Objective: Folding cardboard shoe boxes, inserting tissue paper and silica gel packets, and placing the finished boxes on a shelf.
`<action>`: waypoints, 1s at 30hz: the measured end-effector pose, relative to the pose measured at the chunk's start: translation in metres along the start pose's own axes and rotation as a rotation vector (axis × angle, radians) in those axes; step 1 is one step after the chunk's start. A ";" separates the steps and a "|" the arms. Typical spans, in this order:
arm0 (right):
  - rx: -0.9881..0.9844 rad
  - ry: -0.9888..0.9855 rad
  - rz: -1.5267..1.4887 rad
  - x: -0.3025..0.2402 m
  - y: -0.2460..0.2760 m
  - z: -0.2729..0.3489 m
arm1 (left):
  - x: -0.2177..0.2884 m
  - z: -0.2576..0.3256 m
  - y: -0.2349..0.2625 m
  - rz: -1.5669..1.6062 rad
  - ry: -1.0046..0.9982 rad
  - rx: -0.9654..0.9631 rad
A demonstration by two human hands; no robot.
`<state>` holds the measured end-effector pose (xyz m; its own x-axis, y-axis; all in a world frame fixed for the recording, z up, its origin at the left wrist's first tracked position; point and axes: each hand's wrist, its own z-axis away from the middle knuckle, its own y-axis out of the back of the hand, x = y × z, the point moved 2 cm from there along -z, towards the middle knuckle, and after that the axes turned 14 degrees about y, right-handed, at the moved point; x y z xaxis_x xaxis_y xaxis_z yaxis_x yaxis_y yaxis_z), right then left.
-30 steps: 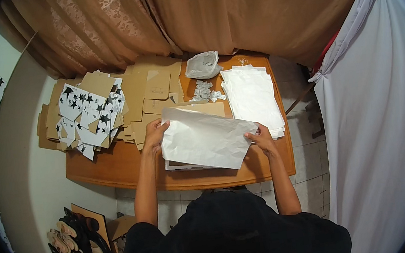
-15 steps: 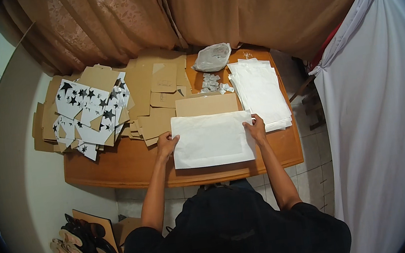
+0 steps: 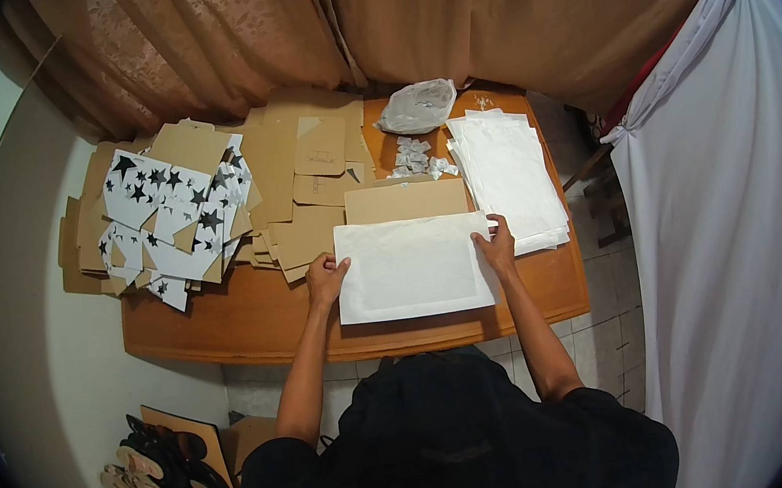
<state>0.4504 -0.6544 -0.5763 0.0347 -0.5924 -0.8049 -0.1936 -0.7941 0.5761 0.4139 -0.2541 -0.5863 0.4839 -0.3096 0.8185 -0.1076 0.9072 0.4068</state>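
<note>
A wide white paper sheet (image 3: 416,265) is held near the front edge of the table, level with my body. My left hand (image 3: 327,278) pinches its left side, thumb on top and fingers closed behind. On the opposite side, my right hand (image 3: 497,245) grips the right edge the same way. A darker rectangle shows through the paper; what lies inside or under it is hidden. Just beyond the sheet, and partly covered by it, lies a flat brown cardboard piece (image 3: 406,202).
A stack of white paper sheets (image 3: 511,182) lies to the right on the wooden table (image 3: 216,317). Small grey-white pieces (image 3: 413,157) and a clear plastic bag (image 3: 417,108) sit farther back. Cardboard pieces (image 3: 315,151) and star-patterned scraps (image 3: 176,206) pile up at left.
Both hands keep hold of the sheet and have barely moved. The darker rectangle shows through it more plainly now. The whole view has shifted slightly.
</note>
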 end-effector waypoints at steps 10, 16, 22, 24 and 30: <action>-0.405 0.368 0.311 -0.098 -0.005 0.041 | 0.061 0.057 -0.026 -0.390 -0.524 -0.022; -0.610 0.396 0.552 -0.070 -0.054 0.066 | 0.048 0.060 -0.056 -0.818 -0.558 -0.161; -0.536 0.437 0.648 -0.049 -0.071 0.068 | 0.037 0.045 -0.076 -0.984 -0.517 -0.188; -0.535 0.440 0.664 -0.051 -0.074 0.069 | 0.031 0.040 -0.080 -0.975 -0.503 -0.202; -0.694 0.316 0.604 -0.039 -0.081 0.060 | 0.019 0.029 -0.096 -1.048 -0.547 -0.223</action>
<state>0.4061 -0.5586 -0.6002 0.4002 -0.8552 -0.3293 0.3525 -0.1880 0.9168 0.4080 -0.3551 -0.5974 -0.1917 -0.9570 0.2178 0.2963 0.1551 0.9424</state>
